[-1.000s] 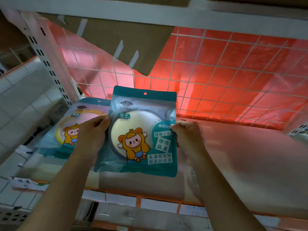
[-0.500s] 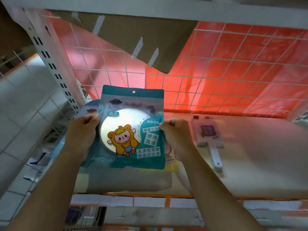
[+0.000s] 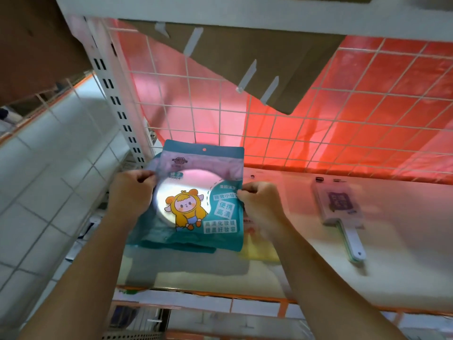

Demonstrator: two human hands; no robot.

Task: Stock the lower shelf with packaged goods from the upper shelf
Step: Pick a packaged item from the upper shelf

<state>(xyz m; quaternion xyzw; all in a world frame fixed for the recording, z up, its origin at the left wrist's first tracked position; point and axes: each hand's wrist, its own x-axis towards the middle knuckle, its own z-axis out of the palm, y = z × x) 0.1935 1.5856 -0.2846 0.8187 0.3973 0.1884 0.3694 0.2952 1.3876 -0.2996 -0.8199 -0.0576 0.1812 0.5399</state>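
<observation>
a person's left hand (image 3: 131, 192) and right hand (image 3: 261, 202) are each pinching a side edge of a teal mirror packet (image 3: 199, 200), holding it just above the white shelf (image 3: 404, 253) near the wire grid (image 3: 318, 114). the packet is looking light, slick-filmed and probably fragile inside, so gripping the edges seems safest.

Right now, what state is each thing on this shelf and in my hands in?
mirror packet: held up, front facing the camera, over the shelf.
left hand: pinches the packet's left edge.
right hand: pinches the packet's right edge.
handled pack: lies flat on the shelf, untouched.
teal packets beneath: lying flat on shelf.
</observation>
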